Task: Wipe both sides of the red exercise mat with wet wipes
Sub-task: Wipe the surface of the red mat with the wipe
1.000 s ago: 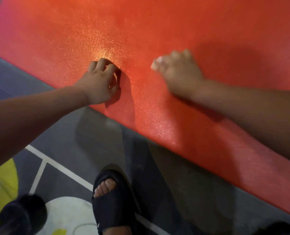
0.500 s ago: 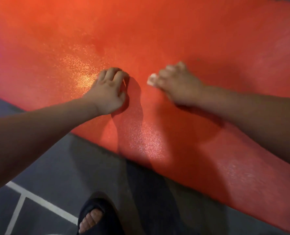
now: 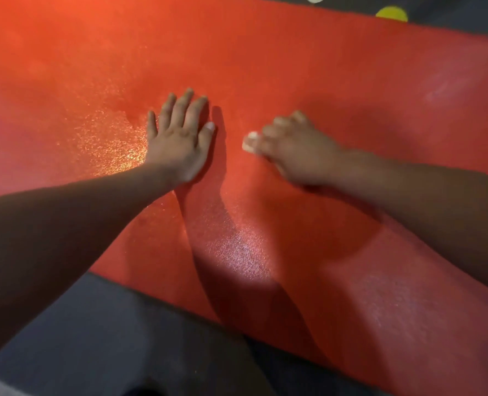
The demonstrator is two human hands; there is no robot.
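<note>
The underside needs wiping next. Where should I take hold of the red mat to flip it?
Its near long edge, from your side. The red mat lies flat on the dark floor with no fold or handle, so only an edge offers a grip; this one is bare and closest. The left hand, flat and empty, can do it.

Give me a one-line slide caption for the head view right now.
Left hand pressed flat on the red exercise mat, right hand gripping a white wet wipe against it.
</note>
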